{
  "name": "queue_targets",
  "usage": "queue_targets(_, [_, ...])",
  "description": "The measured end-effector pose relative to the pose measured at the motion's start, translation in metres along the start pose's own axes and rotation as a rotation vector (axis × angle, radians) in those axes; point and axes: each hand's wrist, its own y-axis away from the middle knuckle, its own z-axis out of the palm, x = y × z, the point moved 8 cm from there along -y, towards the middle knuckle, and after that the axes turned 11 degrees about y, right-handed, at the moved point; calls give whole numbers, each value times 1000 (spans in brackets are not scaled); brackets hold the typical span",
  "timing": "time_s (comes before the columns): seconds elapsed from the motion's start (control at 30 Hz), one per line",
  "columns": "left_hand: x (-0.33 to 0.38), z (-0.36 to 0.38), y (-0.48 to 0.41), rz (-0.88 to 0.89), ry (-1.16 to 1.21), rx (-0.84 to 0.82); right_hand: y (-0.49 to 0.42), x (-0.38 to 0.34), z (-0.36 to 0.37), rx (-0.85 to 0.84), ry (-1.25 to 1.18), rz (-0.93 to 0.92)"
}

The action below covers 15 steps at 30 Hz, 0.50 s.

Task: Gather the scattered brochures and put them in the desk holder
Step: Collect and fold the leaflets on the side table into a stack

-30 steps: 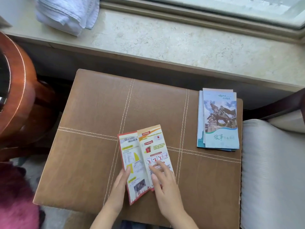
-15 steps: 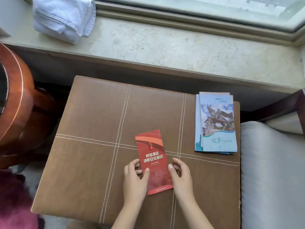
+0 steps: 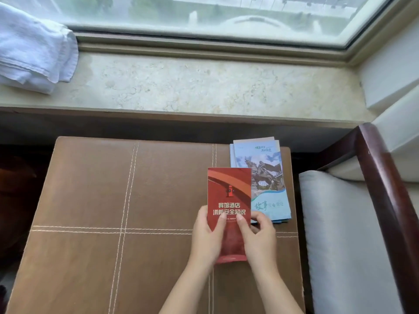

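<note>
A folded red brochure point(image 3: 229, 193) with white lettering is held up over the brown leather stool top point(image 3: 113, 200). My left hand point(image 3: 207, 236) grips its lower left edge and my right hand point(image 3: 258, 239) grips its lower right edge, thumbs on the cover. Just behind and to the right lies a small stack of light blue brochures point(image 3: 265, 177) with a statue picture, at the stool's far right corner; the red brochure overlaps its left side. No desk holder is in view.
A marble window sill point(image 3: 204, 87) runs across the back, with a folded white towel point(image 3: 34, 48) at its left end. A grey cushioned chair point(image 3: 340, 234) with a dark wooden arm point(image 3: 385, 189) stands right of the stool.
The red brochure was folded shut flat on the stool, then lifted by both hands and carried right, toward the blue stack. The camera has shifted left and tilted up toward the window.
</note>
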Motion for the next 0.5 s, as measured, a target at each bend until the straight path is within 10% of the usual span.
queue_targets(0.27, [27,113,-58,119,-790,75,-103,-6,-59,285,405,62])
queue_targets(0.5, [7,110,-68,10,-593,249,-127,7,-58,240,325,44])
